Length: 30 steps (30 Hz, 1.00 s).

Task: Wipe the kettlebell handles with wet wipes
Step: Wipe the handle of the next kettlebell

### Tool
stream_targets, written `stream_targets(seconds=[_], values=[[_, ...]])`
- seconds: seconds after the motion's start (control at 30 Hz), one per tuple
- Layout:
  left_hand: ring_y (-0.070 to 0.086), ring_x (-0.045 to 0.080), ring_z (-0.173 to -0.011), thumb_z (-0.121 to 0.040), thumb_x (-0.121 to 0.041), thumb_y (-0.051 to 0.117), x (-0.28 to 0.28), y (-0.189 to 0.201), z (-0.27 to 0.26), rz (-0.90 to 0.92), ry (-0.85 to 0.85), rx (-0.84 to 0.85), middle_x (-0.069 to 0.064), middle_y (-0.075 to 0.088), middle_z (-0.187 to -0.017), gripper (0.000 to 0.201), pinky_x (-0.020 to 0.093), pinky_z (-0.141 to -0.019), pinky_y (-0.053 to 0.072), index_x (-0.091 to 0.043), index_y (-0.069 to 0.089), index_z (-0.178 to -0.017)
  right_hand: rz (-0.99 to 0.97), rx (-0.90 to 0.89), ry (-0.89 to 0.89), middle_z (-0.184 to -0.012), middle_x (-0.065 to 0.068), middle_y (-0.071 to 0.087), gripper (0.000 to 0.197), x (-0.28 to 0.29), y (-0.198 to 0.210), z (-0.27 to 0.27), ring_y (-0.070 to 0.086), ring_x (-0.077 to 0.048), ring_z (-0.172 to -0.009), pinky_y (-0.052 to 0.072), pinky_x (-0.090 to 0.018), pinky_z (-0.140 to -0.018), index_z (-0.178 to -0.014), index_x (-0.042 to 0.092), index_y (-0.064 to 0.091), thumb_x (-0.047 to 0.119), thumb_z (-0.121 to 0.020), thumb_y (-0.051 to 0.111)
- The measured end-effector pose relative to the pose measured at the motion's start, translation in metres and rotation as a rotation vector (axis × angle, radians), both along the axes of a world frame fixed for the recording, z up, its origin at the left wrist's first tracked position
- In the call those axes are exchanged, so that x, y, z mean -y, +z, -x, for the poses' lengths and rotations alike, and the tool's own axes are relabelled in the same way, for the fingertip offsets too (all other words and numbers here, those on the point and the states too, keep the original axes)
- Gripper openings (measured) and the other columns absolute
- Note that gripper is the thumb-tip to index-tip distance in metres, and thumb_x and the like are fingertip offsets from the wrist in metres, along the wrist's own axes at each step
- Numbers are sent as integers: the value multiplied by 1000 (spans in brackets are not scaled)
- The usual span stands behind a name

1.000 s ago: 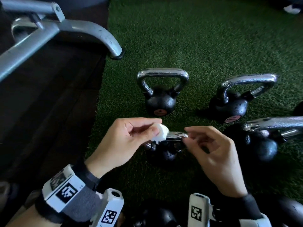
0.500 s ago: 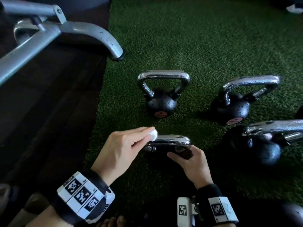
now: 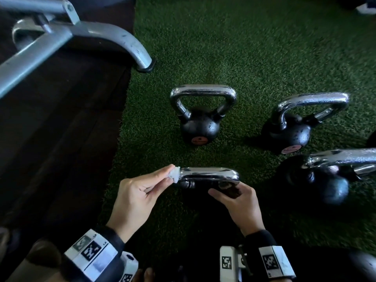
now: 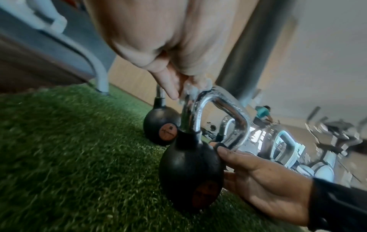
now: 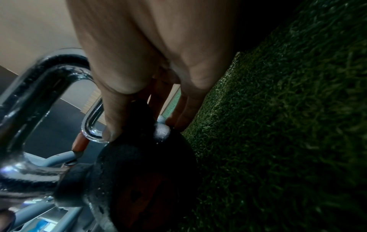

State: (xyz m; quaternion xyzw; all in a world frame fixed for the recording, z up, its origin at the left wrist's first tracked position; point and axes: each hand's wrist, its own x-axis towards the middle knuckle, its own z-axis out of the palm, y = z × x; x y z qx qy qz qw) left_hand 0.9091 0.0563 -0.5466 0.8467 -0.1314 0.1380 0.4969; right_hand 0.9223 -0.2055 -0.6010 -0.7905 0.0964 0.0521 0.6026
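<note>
The left hand point(image 3: 138, 192) pinches a balled wet wipe point(image 3: 175, 174) against the left end of the nearest kettlebell's chrome handle point(image 3: 209, 173). That handle's bar runs left to right, upright on the green turf point(image 3: 254, 47). The right hand point(image 3: 238, 206) grips the kettlebell's black body point(image 4: 188, 169) below.

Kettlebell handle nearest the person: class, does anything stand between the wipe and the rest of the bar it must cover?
Nothing visible does. The left hand pinches the wipe against the handle's left corner; the top bar is bare. The right hand grips the black ball below, off the bar.

Four kettlebells point(image 3: 200, 127), one wet wipe point(image 3: 174, 174)
</note>
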Motion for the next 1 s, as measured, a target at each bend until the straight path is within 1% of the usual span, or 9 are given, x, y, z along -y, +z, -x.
stream_targets(seconds=[0.27, 0.4, 0.5, 0.57, 0.67, 0.77, 0.83, 0.93, 1.0], values=[[73, 9, -110, -87, -9, 73, 10, -23, 5, 189, 72, -89, -4, 74, -122, 34, 19, -91, 58, -4, 72, -121, -2, 4, -22, -88, 12, 81, 22, 2, -3, 0, 77, -6, -85, 62, -42, -86, -86, 27, 82, 33, -70, 95], [74, 4, -102, -87, -17, 74, 15, -29, 2, 233, 77, -243, -19, 76, -111, 31, 16, -88, 57, -19, 74, -118, -17, -2, -32, -88, 13, 81, 21, 5, -2, -1, 76, -3, -86, 61, -35, -85, -85, 27, 82, 33, -70, 95], [75, 0, -96, -87, -18, 75, 22, -35, 1, 188, 74, -250, -29, 75, -103, 29, 13, -84, 57, -27, 73, -114, -11, 7, -49, -84, 16, 80, 20, 7, 0, 3, 75, 0, -81, 59, -30, -80, -81, 27, 81, 32, -68, 95], [75, -1, -93, -88, -15, 76, 25, -35, -3, 179, 80, -265, -27, 75, -101, 29, 12, -82, 57, -23, 73, -116, 15, -7, -78, -79, 19, 78, 22, 7, 0, 4, 73, 4, -76, 58, -25, -76, -78, 26, 80, 34, -66, 96], [76, 2, -92, -91, -18, 75, 28, -32, -19, 189, 106, -300, -19, 78, -100, 25, 20, -84, 61, -19, 76, -117, 92, 13, -122, -78, 22, 77, 34, 6, 1, 7, 71, 7, -75, 55, -19, -71, -80, 27, 78, 38, -56, 100], [76, 3, -95, -92, -29, 73, 34, -29, -42, 163, 108, -303, -14, 79, -100, 22, 25, -87, 60, -29, 76, -115, 184, 151, -46, -82, 13, 74, 36, 6, -1, 10, 70, 0, -76, 52, -13, -65, -71, 36, 72, 34, -52, 103], [76, 1, -90, -93, -30, 73, 38, -26, -58, 159, 111, -356, -15, 80, -91, 20, 22, -87, 60, -35, 75, -112, 240, 246, 64, -87, 15, 68, 31, 4, -6, 11, 69, -4, -77, 50, -12, -64, -72, 35, 76, 30, -56, 102], [74, -5, -88, -93, -26, 75, 42, -22, -72, 159, 125, -399, -17, 77, -91, 27, 14, -86, 58, -18, 75, -119, 243, 306, 177, -93, 15, 68, 28, 3, -10, 7, 69, -5, -87, 52, -14, -74, -96, 26, 84, 16, -71, 94], [74, -4, -90, -93, -25, 74, 41, -21, -75, 144, 115, -413, -15, 77, -94, 30, 16, -89, 58, -13, 74, -121, 238, 330, 213, -97, 14, 70, 24, 5, -10, 0, 70, -6, -91, 55, -18, -78, -98, 30, 84, 11, -83, 81]])
